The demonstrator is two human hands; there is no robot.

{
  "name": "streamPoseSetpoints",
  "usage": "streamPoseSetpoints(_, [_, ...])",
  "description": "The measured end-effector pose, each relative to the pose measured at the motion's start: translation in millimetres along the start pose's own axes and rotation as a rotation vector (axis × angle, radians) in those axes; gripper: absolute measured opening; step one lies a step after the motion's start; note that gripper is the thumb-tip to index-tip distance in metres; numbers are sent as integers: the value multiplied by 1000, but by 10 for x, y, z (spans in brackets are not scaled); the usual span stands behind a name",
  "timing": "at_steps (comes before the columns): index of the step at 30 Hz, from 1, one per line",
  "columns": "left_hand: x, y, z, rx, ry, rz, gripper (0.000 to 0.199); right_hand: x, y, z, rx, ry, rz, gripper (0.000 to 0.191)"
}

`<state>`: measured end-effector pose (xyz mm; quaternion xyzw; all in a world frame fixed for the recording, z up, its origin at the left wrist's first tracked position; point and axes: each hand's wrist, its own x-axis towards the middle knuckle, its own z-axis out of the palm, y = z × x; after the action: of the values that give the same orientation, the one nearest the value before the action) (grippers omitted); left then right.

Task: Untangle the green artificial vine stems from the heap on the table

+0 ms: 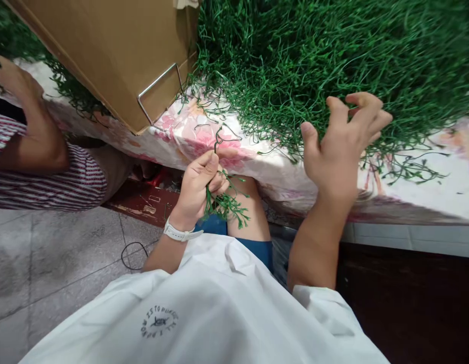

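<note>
My left hand, with a white band on its wrist, is closed around a small bunch of green artificial plant stems. Their branched tips hang below the fingers, and thin dark stem ends stick out above the thumb. My right hand is raised over the near edge of a large heap of the same green stems, its fingers spread and slightly bent. Nothing shows in that hand. Whether its fingertips touch the heap I cannot tell.
A floral tablecloth covers the table under the heap. At the left stands a cardboard box with a metal wire frame against it. Beyond it sits another person in a striped shirt. Loose stems lie near the right edge.
</note>
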<state>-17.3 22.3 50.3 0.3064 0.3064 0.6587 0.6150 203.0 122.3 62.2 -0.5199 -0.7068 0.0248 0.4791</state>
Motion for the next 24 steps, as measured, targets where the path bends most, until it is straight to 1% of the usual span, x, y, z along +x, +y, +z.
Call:
streamPoseSetpoints(1, [5,-17,20,14,-11,18,27,-51,-47,15,9,-3,-14,35])
streamPoseSetpoints(2, [12,-33,34,32,-16,33,29,-134,-123,33,94,-22,-29,34])
streamPoseSetpoints(3, [21,-49,42,55,-17,45,31,-237,-219,55,213,-77,-54,36])
streamPoseSetpoints(5, [41,-78,45,109,-12,62,32,-462,-425,114,410,-269,-113,44])
streamPoseSetpoints(7, [55,-103,35,162,-18,63,32,-640,-582,188,476,-436,-175,48])
streamPoseSetpoints(8, [58,-113,28,181,-24,52,32,-698,-625,226,493,-491,-204,48])
streamPoseSetpoints(10, [47,-131,15,178,-53,7,31,-758,-637,289,601,-547,-221,47])
streamPoseSetpoints(12, [12,-148,11,113,-109,-58,31,-776,-588,325,805,-584,-210,47])
streamPoseSetpoints(15, [-66,-162,21,-26,-195,-166,33,-794,-530,322,1083,-599,-176,51])
streamPoseSetpoints(17, [-92,-142,23,-132,-209,-230,34,-818,-550,283,1265,-597,-154,54])
streamPoseSetpoints(18, [-87,-117,17,-195,-172,-235,34,-829,-575,250,1393,-566,-148,55])
streamPoseSetpoints(19, [-68,-80,5,-258,-102,-217,33,-835,-604,207,1528,-525,-149,56])
streamPoseSetpoints(21, [-1,20,-26,-348,89,-132,35,-813,-645,101,1719,-445,-160,60])
streamPoseSetpoints(22, [38,75,-39,-360,172,-91,39,-777,-645,46,1726,-421,-149,62])
streamPoseSetpoints(23, [74,127,-47,-351,219,-68,43,-719,-622,-4,1660,-412,-107,65])
streamPoseSetpoints(24, [104,171,-47,-327,230,-73,48,-639,-574,-45,1542,-388,-51,67])
